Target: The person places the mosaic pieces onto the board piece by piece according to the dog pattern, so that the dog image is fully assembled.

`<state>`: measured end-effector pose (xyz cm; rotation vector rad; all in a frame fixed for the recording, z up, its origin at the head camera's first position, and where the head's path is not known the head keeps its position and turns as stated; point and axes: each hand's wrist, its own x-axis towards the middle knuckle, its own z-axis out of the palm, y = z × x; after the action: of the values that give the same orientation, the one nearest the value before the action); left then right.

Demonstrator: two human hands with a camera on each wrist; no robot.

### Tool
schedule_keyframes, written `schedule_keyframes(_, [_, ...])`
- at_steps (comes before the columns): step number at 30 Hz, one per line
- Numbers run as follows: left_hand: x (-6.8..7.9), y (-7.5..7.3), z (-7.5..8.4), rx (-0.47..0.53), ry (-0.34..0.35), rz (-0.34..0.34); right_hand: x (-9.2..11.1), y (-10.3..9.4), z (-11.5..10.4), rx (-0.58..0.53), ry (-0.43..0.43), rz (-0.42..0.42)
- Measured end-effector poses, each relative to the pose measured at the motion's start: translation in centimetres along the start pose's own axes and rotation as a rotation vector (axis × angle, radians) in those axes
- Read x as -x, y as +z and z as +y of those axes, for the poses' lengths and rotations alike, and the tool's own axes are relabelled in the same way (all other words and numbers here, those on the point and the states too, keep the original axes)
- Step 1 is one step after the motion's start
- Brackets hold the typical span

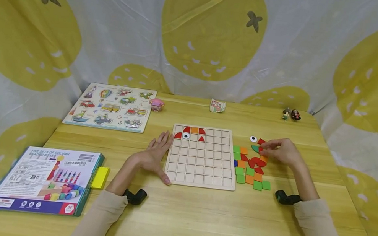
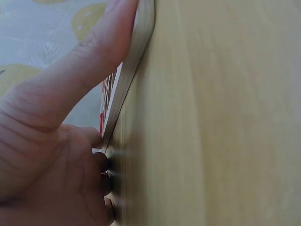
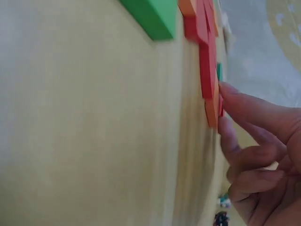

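Note:
A square wooden grid board [image 1: 201, 161] lies mid-table. Its top rows hold several red pieces, an orange square [image 1: 194, 130] and a black-and-white eye piece [image 1: 186, 136]. My left hand [image 1: 152, 156] rests spread along the board's left edge, with the thumb by the near corner; in the left wrist view the thumb [image 2: 89, 61] lies against the board's side [image 2: 127, 75]. At the loose pieces right of the board, my right hand [image 1: 283, 153] pinches a small red piece [image 3: 221, 107] between thumb and fingertip. Its outline is mostly hidden. A green curved piece [image 1: 255, 148] lies beside the fingertips.
Loose green squares [image 1: 266, 185], orange squares and red curved pieces [image 1: 258, 170] lie right of the board. Another eye piece [image 1: 253, 139] sits above them. A vehicle puzzle [image 1: 110, 106], pink figurine [image 1: 157, 104], boxed bead set [image 1: 44, 179] and yellow block [image 1: 100, 178] stand leftward.

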<state>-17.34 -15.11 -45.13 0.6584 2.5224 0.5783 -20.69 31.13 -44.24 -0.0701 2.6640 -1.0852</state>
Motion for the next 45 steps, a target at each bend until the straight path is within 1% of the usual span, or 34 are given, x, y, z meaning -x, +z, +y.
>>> schedule_keyframes(2, [0.0, 0.0, -0.1, 0.002, -0.001, -0.003, 0.3, 0.6, -0.4, 0.008, -0.022, 0.004])
schedule_keyframes(7, [0.1, -0.2, 0.0, 0.011, -0.003, 0.001, 1.2, 2.1, -1.4, -0.005, -0.087, -0.087])
schedule_keyframes(9, [0.1, -0.2, 0.0, 0.011, -0.004, 0.002, 1.5, 2.2, -1.5, 0.013, -0.103, -0.091])
schedule_keyframes(12, [0.1, -0.2, 0.0, 0.012, -0.005, -0.001, 2.2, 2.0, -1.0, 0.044, -0.112, -0.064])
schedule_keyframes(14, [0.1, -0.2, 0.1, 0.017, -0.005, -0.002, 2.7, 1.7, -0.5, 0.036, -0.114, -0.058])
schedule_keyframes(19, [0.1, -0.1, 0.0, 0.017, -0.012, -0.006, 3.8, 1.0, 0.7, -0.050, -0.100, -0.078])
schedule_keyframes(22, [0.1, -0.1, -0.1, 0.014, -0.008, -0.003, 4.2, 0.8, 1.2, -0.083, -0.088, -0.089])
schedule_keyframes(29, [0.0, -0.1, 0.0, 0.005, -0.003, -0.002, 4.7, 0.8, 1.2, -0.120, -0.091, -0.096])
schedule_keyframes(33, [0.1, -0.2, 0.0, 0.006, -0.006, -0.002, 4.5, 1.0, 0.9, -0.137, -0.107, -0.126])
schedule_keyframes(37, [0.0, -0.1, -0.1, 0.003, -0.007, -0.003, 4.3, 1.4, 0.9, -0.138, -0.125, -0.158])
schedule_keyframes(40, [-0.1, -0.1, -0.1, -0.001, -0.010, -0.006, 4.1, 1.5, 0.8, -0.120, -0.137, -0.160])
schedule_keyframes(45, [-0.1, -0.1, -0.1, -0.001, -0.016, -0.012, 4.1, 1.6, 0.8, -0.104, -0.114, -0.153])
